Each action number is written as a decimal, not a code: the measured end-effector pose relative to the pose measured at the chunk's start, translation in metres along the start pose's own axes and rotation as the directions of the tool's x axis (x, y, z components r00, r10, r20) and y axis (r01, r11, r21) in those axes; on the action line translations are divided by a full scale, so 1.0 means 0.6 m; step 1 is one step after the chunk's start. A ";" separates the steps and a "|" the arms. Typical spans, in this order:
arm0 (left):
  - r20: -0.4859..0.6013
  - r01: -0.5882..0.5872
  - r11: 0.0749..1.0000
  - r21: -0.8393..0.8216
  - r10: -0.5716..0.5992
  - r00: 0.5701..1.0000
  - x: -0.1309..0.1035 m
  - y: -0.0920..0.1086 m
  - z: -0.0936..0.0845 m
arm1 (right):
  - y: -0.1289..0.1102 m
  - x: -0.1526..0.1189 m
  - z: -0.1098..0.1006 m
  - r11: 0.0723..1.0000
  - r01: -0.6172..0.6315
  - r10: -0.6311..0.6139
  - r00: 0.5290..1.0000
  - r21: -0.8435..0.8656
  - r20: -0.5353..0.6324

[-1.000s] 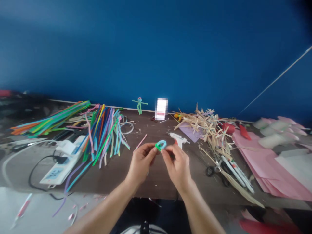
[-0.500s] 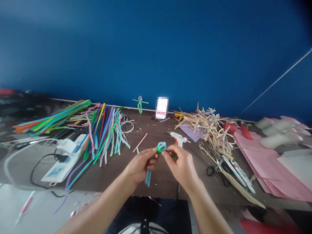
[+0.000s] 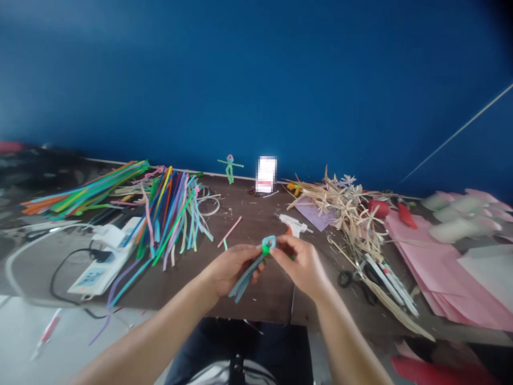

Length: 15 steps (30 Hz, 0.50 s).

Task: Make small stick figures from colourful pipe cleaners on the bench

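Between both hands, above the dark table, is a bundle of light blue pipe cleaners (image 3: 246,279). Its top is bent into a loop, and a green pipe cleaner (image 3: 265,249) wraps round it just below. My left hand (image 3: 236,267) grips the bundle near the green wrap, fingers curled under, while the loose blue ends hang down toward me. At the loop and the green wrap, my right hand (image 3: 298,262) pinches with thumb and forefinger. Behind the right hand lies a white glue gun (image 3: 294,224). A pink pipe cleaner piece (image 3: 230,231) rests beyond the left hand.
Many coloured pipe cleaners (image 3: 168,214) lie at the left, beside a white power strip (image 3: 106,262) with cables. A small green figure (image 3: 230,168) and a bright blurred-out screen (image 3: 266,174) stand at the back. Dried straw flowers (image 3: 340,203), scissors (image 3: 345,278) and pink paper (image 3: 425,267) are right.
The blue bundle has turned, so its loose ends now point down-left in front of my left hand, where they previously hung below it. Both hands stay closed on it.
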State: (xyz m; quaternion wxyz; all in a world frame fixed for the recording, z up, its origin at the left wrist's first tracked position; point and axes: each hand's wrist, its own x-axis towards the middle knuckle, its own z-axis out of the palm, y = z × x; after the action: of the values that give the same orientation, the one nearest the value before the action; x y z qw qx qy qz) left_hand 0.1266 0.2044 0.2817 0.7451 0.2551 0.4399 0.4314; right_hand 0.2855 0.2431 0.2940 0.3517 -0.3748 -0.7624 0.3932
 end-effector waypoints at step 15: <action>-0.038 -0.459 0.428 0.779 0.762 0.647 0.011 -0.038 -0.003 | 0.013 0.007 0.038 0.995 -0.098 0.095 0.985 -0.020 -0.142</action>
State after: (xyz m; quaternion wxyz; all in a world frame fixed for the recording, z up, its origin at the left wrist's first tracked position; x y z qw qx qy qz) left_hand 0.1361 0.1989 0.2609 0.2672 0.5748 0.5796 0.5122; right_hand 0.2671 0.2424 0.2781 0.3803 -0.4428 -0.7217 0.3721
